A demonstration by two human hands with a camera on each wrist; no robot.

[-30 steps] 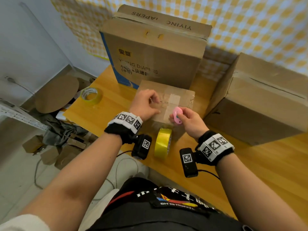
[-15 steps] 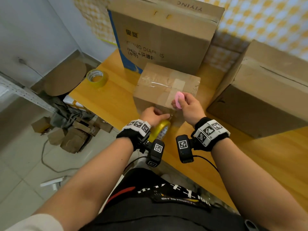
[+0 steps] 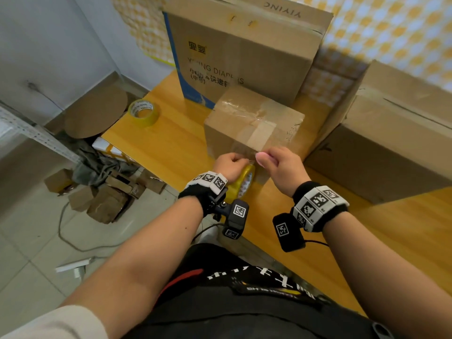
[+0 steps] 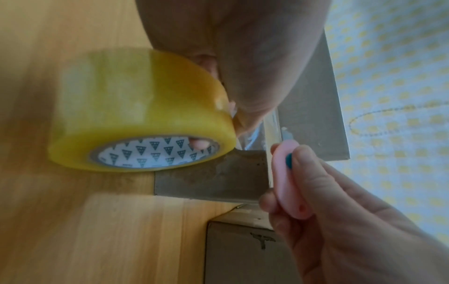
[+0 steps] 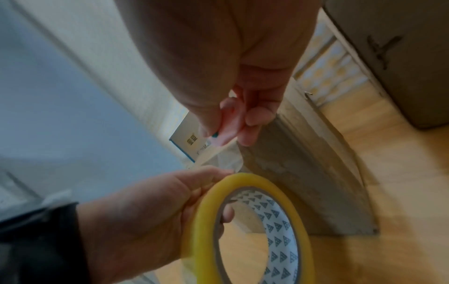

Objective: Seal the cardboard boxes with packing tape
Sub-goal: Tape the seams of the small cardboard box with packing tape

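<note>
My left hand (image 3: 230, 163) held the yellow tape roll (image 3: 241, 183) with one finger poked through its hole and the others curled round its edge. The roll hung just in front of the near side of the small box (image 3: 254, 123), low down by the wooden table (image 3: 156, 148). A clear strip of tape (image 4: 257, 132) ran from the roll up to the box.

My right hand (image 3: 281, 167) was squeezed round a little pink cutter (image 3: 263, 159). Its tip was right by the stretched strip, at the near top edge of the box. I could not tell if it touched the tape.

I think I was about to cut the strip free from the roll. The top of the small box already had tape going across it both ways, so that box looked almost done. After the cut, the loose end would need pressing down flat on the near side.

The big box with blue print (image 3: 244, 52) stood at the far side, and another large box (image 3: 391, 133) sat on the right. I could not tell if those were fully sealed, so they may be left to do. A second tape roll (image 3: 143, 112) lay far left on the table
</note>
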